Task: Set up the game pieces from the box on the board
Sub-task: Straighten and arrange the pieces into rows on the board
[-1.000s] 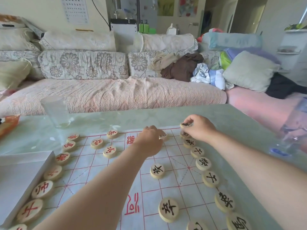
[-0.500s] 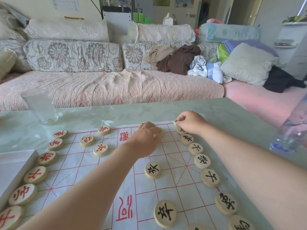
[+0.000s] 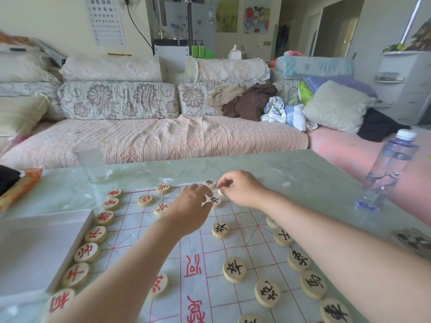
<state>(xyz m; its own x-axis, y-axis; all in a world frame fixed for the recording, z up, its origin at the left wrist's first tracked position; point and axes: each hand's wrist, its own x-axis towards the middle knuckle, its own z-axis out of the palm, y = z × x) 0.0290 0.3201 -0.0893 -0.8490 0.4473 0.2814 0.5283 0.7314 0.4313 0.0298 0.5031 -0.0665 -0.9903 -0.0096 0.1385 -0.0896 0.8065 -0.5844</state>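
The paper board [image 3: 245, 231] with red grid lines lies on the glass table. Red-lettered wooden discs [image 3: 87, 252] line its left side and black-lettered discs [image 3: 298, 261] its right. At the far end my left hand [image 3: 189, 209] pinches a black-lettered piece [image 3: 215, 200] that sits on the board. Just beyond it my right hand [image 3: 242, 188] has curled fingers that pinch a pale piece [image 3: 220, 191], seen edge-on. Another black piece [image 3: 210, 183] lies beside the right hand's fingertips. The white box [image 3: 35, 250] stands at the left, next to the red row.
A glass tumbler [image 3: 91, 162] stands at the table's far left and a plastic water bottle [image 3: 388, 171] at the far right. An orange packet [image 3: 22, 186] lies at the left edge. A sofa [image 3: 151, 138] with cushions runs behind the table.
My right hand has moved left from the far end of the black column toward the board's middle. My left hand now shows a black piece between its fingertips. The view has tilted up.
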